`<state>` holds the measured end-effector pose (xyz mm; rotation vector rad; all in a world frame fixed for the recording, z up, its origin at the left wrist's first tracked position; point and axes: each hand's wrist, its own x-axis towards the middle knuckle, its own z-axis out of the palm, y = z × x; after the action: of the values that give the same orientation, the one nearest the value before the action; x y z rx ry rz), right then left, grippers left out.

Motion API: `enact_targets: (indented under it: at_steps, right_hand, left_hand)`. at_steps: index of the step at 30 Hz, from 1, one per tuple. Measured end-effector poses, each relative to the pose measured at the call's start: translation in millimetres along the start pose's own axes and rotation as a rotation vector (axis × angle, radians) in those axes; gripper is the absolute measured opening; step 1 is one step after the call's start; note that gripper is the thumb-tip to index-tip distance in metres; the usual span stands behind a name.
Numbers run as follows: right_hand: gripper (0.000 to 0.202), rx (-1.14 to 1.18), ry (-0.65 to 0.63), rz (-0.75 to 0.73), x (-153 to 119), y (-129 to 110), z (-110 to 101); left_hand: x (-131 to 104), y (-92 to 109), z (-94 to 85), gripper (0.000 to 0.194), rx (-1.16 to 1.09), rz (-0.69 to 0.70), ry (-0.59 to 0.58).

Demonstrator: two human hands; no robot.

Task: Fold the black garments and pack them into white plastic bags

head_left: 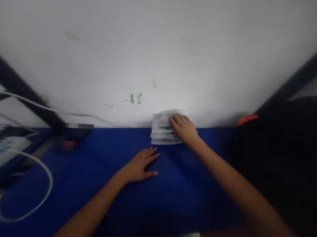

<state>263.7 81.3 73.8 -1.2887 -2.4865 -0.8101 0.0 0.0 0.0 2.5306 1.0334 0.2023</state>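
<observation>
A small stack of white papers lies at the back of the blue tabletop, its upper edge close to the wall. My right hand rests over the stack's right part with the fingers laid across the top sheet. The palm covers some of the sheets, and their edges fan out toward me. Nearer to me and to the left, my left hand lies flat on the blue surface, fingers spread and nothing in them. Its fingertips are just short of the stack's lower edge.
A white wall with green tape scraps rises behind the table. On the left, a white cable loops near blurred dark items. A red-orange object sits at the right by a large dark shape.
</observation>
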Motion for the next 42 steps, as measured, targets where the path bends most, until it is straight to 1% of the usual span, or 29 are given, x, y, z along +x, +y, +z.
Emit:
enact_targets:
  at_steps: [5,8,10,12,13,14,15,16,17,18,19,21,23,24,27,29,30,32,35,39,42]
  right_hand:
    - [0.028,-0.032,0.016,0.035,11,-1,5]
    - [0.028,-0.036,0.038,0.053,12,3,1]
    - [0.029,-0.017,0.108,0.069,8,3,-9]
    - [0.030,0.051,0.241,0.054,-2,-5,-23]
    - [0.031,0.103,0.328,0.018,-9,-12,-31]
    - [0.031,0.155,0.376,-0.060,-17,-22,-39]
    - [0.031,0.204,0.410,-0.155,-24,-34,-46]
    - [0.029,0.254,0.441,-0.281,-32,-48,-51]
    - [0.027,0.296,0.418,-0.394,-39,-63,-54]
    - [0.024,0.330,0.410,-0.500,-45,-78,-55]
    - [0.021,0.366,0.453,-0.566,-50,-93,-53]
    - [0.018,0.408,0.447,-0.661,-56,-118,-44]
    - [0.017,0.454,0.425,-0.700,-59,-136,-32]
    - [0.017,0.474,0.407,-0.705,-59,-141,-26]
    - [0.019,0.505,0.354,-0.686,-59,-148,-14]
    - [0.019,0.514,0.338,-0.664,-60,-148,-13]
    - [0.019,0.520,0.338,-0.655,-60,-147,-14]
    - [0.018,0.534,0.340,-0.639,-62,-144,-17]
    - [0.017,0.542,0.355,-0.552,-63,-135,-20]
    - [0.017,0.521,0.374,-0.381,-61,-116,-15]
    - [0.017,0.520,0.344,-0.368,-59,-107,-10]
  left_hand:
    - [0,2,0.1,0.079,0.001,-0.010,-0.012]
    - [-2,1,-3.5,0.074,-0.009,0.001,0.013]
    - [-6,-4,-10.7,0.065,-0.018,-0.013,0.098]
    - [-12,-15,-21.8,0.054,-0.018,-0.056,0.237]
    - [-15,-22,-28.1,0.049,-0.015,-0.087,0.315]
    - [-19,-31,-34.4,0.046,-0.014,-0.125,0.393]
    - [-22,-40,-40.1,0.043,-0.021,-0.170,0.471]
    - [-25,-49,-45.0,0.042,-0.035,-0.217,0.544]
    - [-28,-57,-48.8,0.042,-0.052,-0.261,0.609]
    - [-30,-63,-51.4,0.042,-0.070,-0.296,0.661]
    - [-31,-68,-52.9,0.043,-0.087,-0.322,0.700]
    - [-31,-68,-52.9,0.044,-0.112,-0.340,0.731]
    - [-27,-56,-49.7,0.042,-0.169,-0.307,0.700]
    - [-24,-46,-47.1,0.040,-0.209,-0.273,0.658]
    - [-16,-13,-36.0,0.035,-0.318,-0.140,0.455]
    - [-12,3,-27.0,0.033,-0.354,-0.097,0.331]
    - [-10,8,-22.6,0.033,-0.372,-0.097,0.290]
    - [-8,10,-15.4,0.033,-0.413,-0.122,0.254]
    - [-7,4,-11.1,0.031,-0.485,-0.152,0.251]
    - [-7,-4,-15.7,0.030,-0.520,-0.188,0.224]
    - [-7,-4,-19.4,0.030,-0.546,-0.210,0.196]
